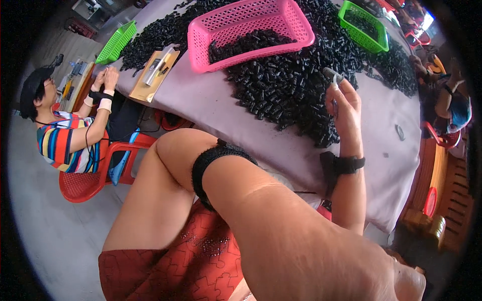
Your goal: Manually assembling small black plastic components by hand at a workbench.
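Note:
My right hand [344,103] is raised over the table's near edge, fingers closed on a small grey piece [332,75], with a black strap [346,164] around the wrist. Just beyond it lies a big heap of small black parts [296,85] on the grey tablecloth [236,120]. My left arm is bent, elbow up, and wears a black band [213,160] on the forearm. It runs to the lower right, where only the base of my left hand [409,283] shows; its fingers are out of the picture.
A pink basket [251,20] holding black parts lies tilted on the heap. Green baskets stand at the far left [116,42] and far right [364,22]. A co-worker in a striped shirt [68,143] sits at left on a red chair [80,183]. A cardboard sheet [154,75] carries a metal tool.

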{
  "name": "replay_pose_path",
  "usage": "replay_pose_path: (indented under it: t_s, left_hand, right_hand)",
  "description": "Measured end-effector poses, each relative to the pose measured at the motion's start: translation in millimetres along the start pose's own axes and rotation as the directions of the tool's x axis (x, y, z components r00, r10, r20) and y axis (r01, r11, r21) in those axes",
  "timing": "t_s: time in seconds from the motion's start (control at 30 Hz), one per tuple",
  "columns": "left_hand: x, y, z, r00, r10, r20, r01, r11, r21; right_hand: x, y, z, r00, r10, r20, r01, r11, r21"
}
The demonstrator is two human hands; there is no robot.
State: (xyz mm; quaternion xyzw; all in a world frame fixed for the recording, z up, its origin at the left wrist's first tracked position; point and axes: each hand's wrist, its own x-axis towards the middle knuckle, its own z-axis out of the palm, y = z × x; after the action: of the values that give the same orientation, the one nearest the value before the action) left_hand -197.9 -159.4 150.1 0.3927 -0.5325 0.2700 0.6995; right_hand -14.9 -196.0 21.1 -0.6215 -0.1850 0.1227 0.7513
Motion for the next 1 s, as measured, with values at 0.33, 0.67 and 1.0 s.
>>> replay_pose_path:
  t_s: [0.33,0.67,1.0]
  left_hand:
    - [4,-6,0,0.994,-0.107,0.001,0.107,0.994,0.003]
    - [3,-30,16,0.980,-0.199,-0.006,0.199,0.975,0.100]
    - [10,5,-1,0.966,-0.259,-0.003,0.259,0.966,0.021]
  right_hand:
    - [5,-1,-7,0.999,-0.052,0.007,0.052,0.999,0.010]
    - [0,-1,-5,0.999,-0.034,-0.035,0.033,0.999,-0.024]
    - [4,1,-13,0.999,0.001,-0.047,-0.002,1.000,-0.019]
